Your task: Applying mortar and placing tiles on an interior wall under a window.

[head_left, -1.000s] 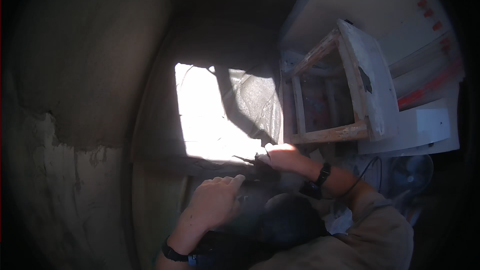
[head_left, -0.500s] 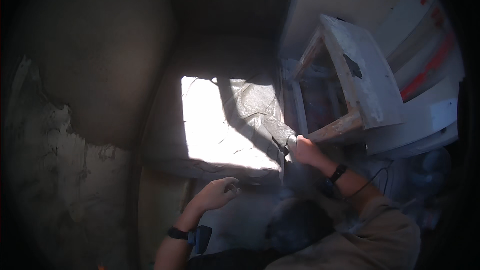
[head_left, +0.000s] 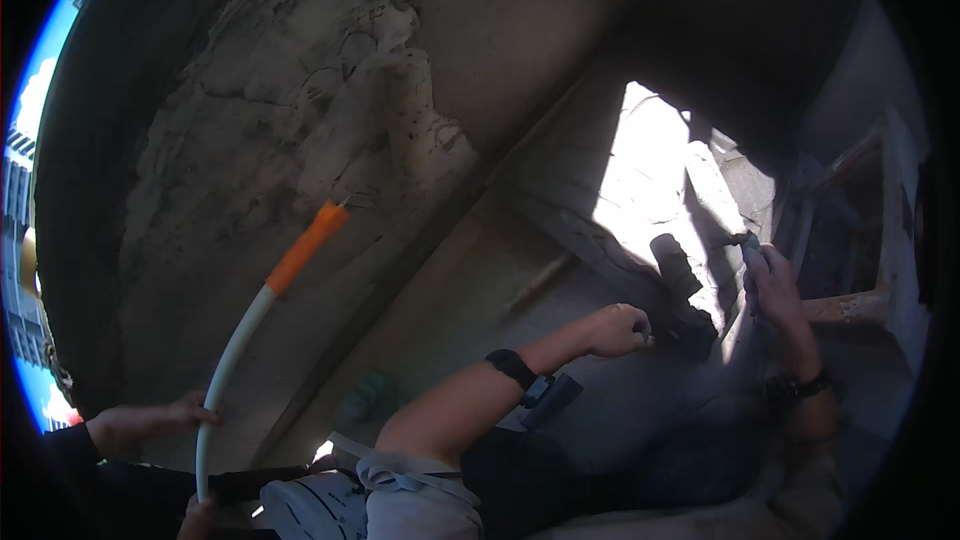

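Note:
My right hand [head_left: 778, 290] is closed around the edge of a crumpled grey sheet-like piece [head_left: 750, 255], beside the sunlit patch on the right. The sheet's exact kind is hard to tell. To the left of it, my left hand [head_left: 615, 330] hovers with curled fingers and shows nothing in them. A wrinkled grey sheet covering [head_left: 570, 225] lies beyond both hands, partly in strong sunlight that washes out detail. Dark shadows fall over the sheet just in front of my left hand.
At lower left, another person's hands [head_left: 185, 410] hold a pale bent tube [head_left: 235, 340] with an orange end [head_left: 305, 248] and thin wire at its tip. A rough plastered wall [head_left: 290, 110] rises on the left. A worn white frame [head_left: 890, 220] stands far right.
My view has swung left, bringing the other person's hands and the tube into sight. My left hand has curled tighter. My right hand keeps hold of the grey sheet.

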Demonstrator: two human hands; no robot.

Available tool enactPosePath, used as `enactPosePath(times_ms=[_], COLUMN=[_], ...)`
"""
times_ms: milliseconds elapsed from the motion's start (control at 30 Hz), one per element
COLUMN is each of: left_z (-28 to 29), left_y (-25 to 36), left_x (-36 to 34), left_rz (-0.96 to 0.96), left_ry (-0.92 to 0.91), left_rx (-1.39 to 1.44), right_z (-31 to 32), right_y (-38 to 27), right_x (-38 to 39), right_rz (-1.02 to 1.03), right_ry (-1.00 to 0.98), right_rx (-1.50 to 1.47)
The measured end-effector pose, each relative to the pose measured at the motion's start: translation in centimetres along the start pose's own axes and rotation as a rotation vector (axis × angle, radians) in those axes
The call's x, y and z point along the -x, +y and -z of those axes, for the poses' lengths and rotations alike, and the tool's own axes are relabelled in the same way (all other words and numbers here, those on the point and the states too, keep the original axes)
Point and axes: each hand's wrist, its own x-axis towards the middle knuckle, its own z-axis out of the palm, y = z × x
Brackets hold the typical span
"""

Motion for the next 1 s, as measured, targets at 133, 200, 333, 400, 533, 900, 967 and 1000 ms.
enactPosePath(times_ms=[133, 200, 333, 400, 533, 900, 967, 1000], left_z=[0.2, -2.1, -9.9, -13.6, -14.7, -8.6, -10.0, -11.4], left_y=[-6.1, -10.5, -17.9, -19.7, -22.8, -19.8, -19.0, -18.6], left_x=[8.1, 14.1, 25.2, 30.1, 36.4, 38.6, 38.8, 39.1], left_rz=[0.276, 0.412, 0.618, 0.904, 1.327, 0.973, 1.227, 1.244], left_ry=[0.030, 0.348, 1.189, 1.389, 1.906, 1.632, 1.480, 1.502], left_rx=[0.633, 0.883, 1.327, 1.102, -0.095, -0.077, 0.003, -0.078], right_z=[-2.4, -3.0, -2.9, -2.2, -0.8, 0.3, 0.9, 1.1], right_y=[-0.9, 0.2, 3.7, 4.8, 4.6, 5.2, 5.3, 5.2], right_x=[-0.5, -0.9, -1.7, -1.3, 0.0, 2.1, 2.2, 2.1], right_rz=[0.202, 0.118, -0.081, -0.114, -0.119, -0.128, -0.194, -0.195], right_ry=[0.064, -0.024, -0.093, -0.135, -0.110, -0.040, 0.024, 0.014], right_rx=[-0.115, -0.164, 0.059, 0.083, 0.166, 0.124, 0.149, 0.130])
